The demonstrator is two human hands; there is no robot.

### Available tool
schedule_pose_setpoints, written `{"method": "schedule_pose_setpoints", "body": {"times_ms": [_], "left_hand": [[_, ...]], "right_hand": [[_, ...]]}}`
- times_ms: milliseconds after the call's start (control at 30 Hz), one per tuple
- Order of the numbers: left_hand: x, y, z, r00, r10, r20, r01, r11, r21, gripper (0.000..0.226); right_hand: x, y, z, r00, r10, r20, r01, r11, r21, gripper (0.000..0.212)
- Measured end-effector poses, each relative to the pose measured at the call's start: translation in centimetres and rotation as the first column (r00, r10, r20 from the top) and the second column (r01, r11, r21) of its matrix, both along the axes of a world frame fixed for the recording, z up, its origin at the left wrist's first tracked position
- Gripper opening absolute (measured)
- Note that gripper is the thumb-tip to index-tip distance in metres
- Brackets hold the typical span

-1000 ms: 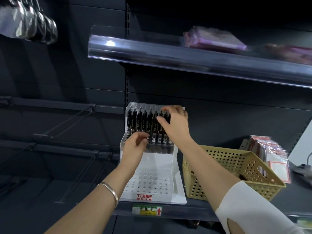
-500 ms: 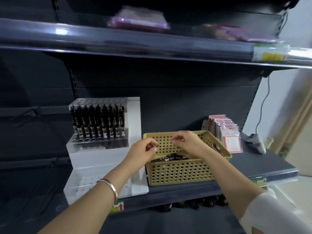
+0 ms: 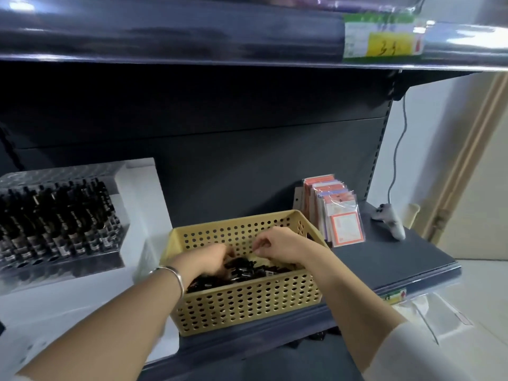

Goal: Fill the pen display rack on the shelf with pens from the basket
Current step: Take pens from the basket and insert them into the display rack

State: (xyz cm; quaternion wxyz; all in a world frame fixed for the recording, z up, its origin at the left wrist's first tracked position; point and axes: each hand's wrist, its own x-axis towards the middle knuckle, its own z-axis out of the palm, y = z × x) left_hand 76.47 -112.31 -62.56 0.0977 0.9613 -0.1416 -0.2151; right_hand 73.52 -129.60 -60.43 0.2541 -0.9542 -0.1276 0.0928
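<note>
Two hands reach into the yellow basket [image 3: 247,306], which stands at the front edge of the shelf [image 3: 384,259]. The left hand [image 3: 211,259], a silver bangle [image 3: 176,276] on its wrist, has curled fingers down among the loose black pens [image 3: 247,270]; whether it grips one cannot be told. The right hand [image 3: 280,244] hovers just above the pile, fingers curled, its hold likewise unclear. Just left of the basket stands the white pen display rack [image 3: 140,193], one tier holding upright pens [image 3: 60,215]. Behind the basket's far right corner lean cellophane packets [image 3: 338,213].
</note>
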Motion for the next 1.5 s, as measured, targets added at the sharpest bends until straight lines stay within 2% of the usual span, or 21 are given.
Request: {"method": "schedule_pose_setpoints", "body": {"times_ms": [67,167,233,267,333,400,467,567,700,800,1000,1100,1200,1300,1367,1433,1500], "left_hand": [[0.8,-0.7,0.0,0.999,-0.034,-0.023,0.034,0.999,0.021,0.053],[1.4,-2.2,0.2,0.996,-0.081,-0.030,0.077,0.989,-0.128,0.042],[1.4,-3.3,0.3,0.987,-0.138,-0.088,0.118,0.973,-0.199,0.041],[1.2,-3.9,0.3,0.978,-0.165,-0.130,0.140,0.973,-0.183,0.047],[1.1,-5.2,0.0,0.967,-0.207,-0.151,0.204,0.978,-0.033,0.058],[0.9,-6.5,-0.3,0.959,-0.252,-0.127,0.268,0.955,0.125,0.057],[0.7,-7.5,-0.3,0.943,-0.309,-0.123,0.329,0.923,0.202,0.051],[0.7,-7.8,-0.2,0.925,-0.347,-0.158,0.374,0.904,0.205,0.045],[1.1,-6.0,-0.5,0.943,-0.287,-0.169,0.317,0.931,0.183,0.052],[1.4,-4.6,-0.7,0.954,-0.265,-0.142,0.279,0.956,0.089,0.051],[1.5,-3.5,0.2,0.990,-0.140,0.031,0.144,0.971,-0.189,0.056],[1.6,-3.2,0.3,0.991,-0.018,0.131,0.055,0.957,-0.285,0.058],[2.0,-2.6,0.3,0.977,0.090,0.193,-0.010,0.926,-0.378,0.048],[1.9,-2.2,0.8,0.960,0.172,0.222,-0.055,0.891,-0.451,0.042],[1.7,-2.1,1.3,0.952,0.214,0.218,-0.071,0.850,-0.522,0.049],[1.5,-2.1,1.7,0.948,0.219,0.232,-0.048,0.817,-0.575,0.048],[1.1,-2.2,2.3,0.945,0.176,0.275,0.013,0.821,-0.570,0.030]], "right_hand": [[0.9,-0.1,-0.7,1.000,-0.020,0.008,0.020,1.000,-0.020,0.023],[1.8,-0.6,-1.5,0.999,-0.051,-0.017,0.049,0.991,-0.126,0.022],[2.2,-1.1,-1.8,0.997,-0.078,-0.023,0.073,0.981,-0.178,0.022],[2.4,-1.4,-1.9,0.995,-0.096,-0.013,0.092,0.978,-0.186,0.023],[2.8,-1.8,-2.2,0.993,-0.120,0.017,0.121,0.975,-0.188,0.024],[3.0,-1.9,-2.5,0.992,-0.118,0.033,0.122,0.975,-0.186,0.023],[3.0,-1.9,-2.7,0.992,-0.116,0.041,0.121,0.976,-0.181,0.023],[2.8,-2.2,-2.6,0.987,-0.142,0.077,0.151,0.979,-0.135,0.023],[2.5,-2.4,-2.4,0.980,-0.170,0.106,0.178,0.981,-0.072,0.024],[2.3,-2.4,-1.9,0.971,-0.182,0.157,0.191,0.981,-0.045,0.025],[2.3,-2.2,-1.2,0.926,-0.276,0.257,0.268,0.961,0.067,0.026],[2.6,-2.2,-0.9,0.895,-0.381,0.232,0.343,0.920,0.188,0.030],[2.5,-2.0,-0.5,0.886,-0.438,0.154,0.387,0.880,0.275,0.041],[2.4,-2.0,-0.3,0.866,-0.490,0.100,0.433,0.835,0.340,0.046],[2.2,-2.0,-0.3,0.851,-0.525,-0.012,0.478,0.764,0.434,0.049],[1.9,-1.8,0.0,0.838,-0.464,-0.286,0.525,0.547,0.652,0.052],[1.2,-1.5,0.5,0.842,-0.324,-0.432,0.528,0.332,0.782,0.040]]}}
